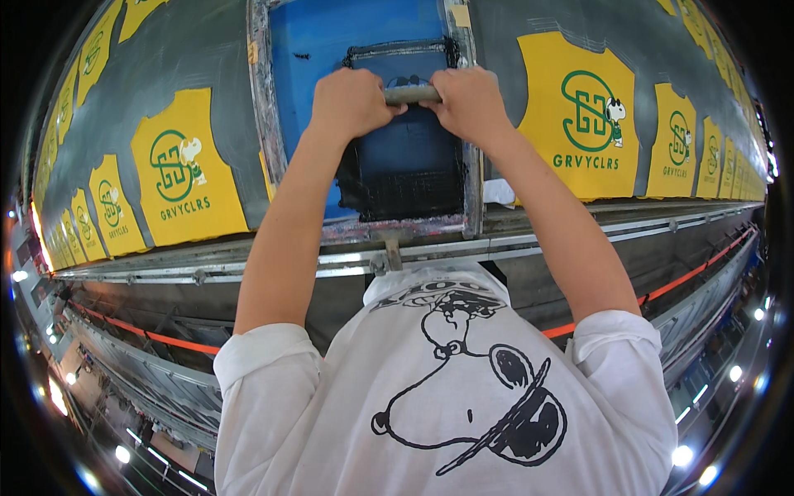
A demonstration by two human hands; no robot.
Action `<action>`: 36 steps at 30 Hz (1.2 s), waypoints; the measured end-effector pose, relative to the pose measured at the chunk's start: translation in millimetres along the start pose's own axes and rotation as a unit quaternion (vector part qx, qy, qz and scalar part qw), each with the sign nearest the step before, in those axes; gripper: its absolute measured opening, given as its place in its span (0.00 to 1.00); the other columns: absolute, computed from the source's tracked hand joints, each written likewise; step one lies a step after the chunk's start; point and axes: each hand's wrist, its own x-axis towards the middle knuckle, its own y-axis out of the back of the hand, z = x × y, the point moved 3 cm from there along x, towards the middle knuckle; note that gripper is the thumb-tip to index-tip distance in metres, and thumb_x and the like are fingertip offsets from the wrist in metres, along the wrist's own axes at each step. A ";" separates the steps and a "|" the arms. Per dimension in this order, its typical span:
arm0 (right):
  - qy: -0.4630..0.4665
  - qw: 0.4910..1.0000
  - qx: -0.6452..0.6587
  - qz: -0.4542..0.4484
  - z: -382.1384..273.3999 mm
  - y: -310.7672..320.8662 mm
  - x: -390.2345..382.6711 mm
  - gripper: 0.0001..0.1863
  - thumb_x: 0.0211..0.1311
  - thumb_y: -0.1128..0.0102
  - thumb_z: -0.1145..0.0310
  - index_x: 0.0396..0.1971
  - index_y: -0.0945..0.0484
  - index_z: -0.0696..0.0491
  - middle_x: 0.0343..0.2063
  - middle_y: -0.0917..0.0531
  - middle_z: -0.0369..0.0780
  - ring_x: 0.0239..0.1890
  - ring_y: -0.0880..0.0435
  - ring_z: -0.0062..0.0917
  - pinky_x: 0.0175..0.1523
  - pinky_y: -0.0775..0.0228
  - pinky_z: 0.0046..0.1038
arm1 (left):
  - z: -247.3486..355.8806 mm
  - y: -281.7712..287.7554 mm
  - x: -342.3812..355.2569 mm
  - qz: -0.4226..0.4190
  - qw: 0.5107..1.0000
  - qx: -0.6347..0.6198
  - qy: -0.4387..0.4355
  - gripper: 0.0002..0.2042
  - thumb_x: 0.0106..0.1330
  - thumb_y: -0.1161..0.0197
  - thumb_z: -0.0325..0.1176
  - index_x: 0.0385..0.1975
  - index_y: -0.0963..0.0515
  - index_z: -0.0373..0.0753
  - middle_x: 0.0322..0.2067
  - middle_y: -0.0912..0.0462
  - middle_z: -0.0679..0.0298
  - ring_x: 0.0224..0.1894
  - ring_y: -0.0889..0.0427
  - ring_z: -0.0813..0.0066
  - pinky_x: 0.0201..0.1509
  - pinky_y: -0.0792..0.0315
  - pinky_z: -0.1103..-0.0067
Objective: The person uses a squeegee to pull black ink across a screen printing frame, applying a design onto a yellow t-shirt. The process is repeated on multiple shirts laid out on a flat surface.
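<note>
A squeegee [412,94] with a pale bar-like handle lies across a screen-printing frame [266,116]. My left hand [351,102] is closed round the left end of the handle, and my right hand [471,101] grips its right end. The squeegee's blade is hidden under the hands. Black ink [405,186] is spread over the lower middle of the blue mesh [308,124], with a dark smeared border around it. Both forearms reach forward, roughly side by side.
Yellow shirt panels [194,223] with green and white prints lie in rows on the long grey table [496,50], on both sides of the frame. A metal rail [579,217] runs along the near edge. A white scrap [499,192] sits beside the frame's lower right corner.
</note>
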 end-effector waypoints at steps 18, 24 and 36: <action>-0.288 0.886 0.276 0.236 7.4 35.0 -91.8 0.20 0.68 0.35 0.53 0.42 0.17 0.58 0.37 0.13 0.44 0.42 0.14 0.34 0.50 0.25 0.33 | 12.2 17.7 -62.0 -0.090 0.995 -0.010 -0.052 0.20 0.59 0.30 0.55 0.32 0.12 0.42 0.32 0.12 0.56 0.41 0.12 0.54 0.45 0.19 0.62; -0.385 0.837 0.312 0.233 61.4 -2.5 -67.3 0.21 0.71 0.38 0.55 0.48 0.18 0.60 0.40 0.13 0.43 0.42 0.15 0.27 0.50 0.25 0.29 | -18.1 38.0 37.7 -0.077 0.995 0.000 -0.067 0.21 0.61 0.30 0.53 0.46 0.13 0.45 0.38 0.12 0.56 0.45 0.14 0.54 0.49 0.20 0.61; -0.405 0.775 0.396 0.280 73.3 -43.1 -50.2 0.15 0.66 0.34 0.62 0.44 0.15 0.58 0.37 0.14 0.39 0.38 0.18 0.22 0.47 0.27 0.25 | 1.8 -21.3 -41.7 0.110 0.968 -0.128 -0.186 0.23 0.53 0.32 0.28 0.53 0.20 0.43 0.52 0.17 0.58 0.55 0.21 0.54 0.60 0.28 0.61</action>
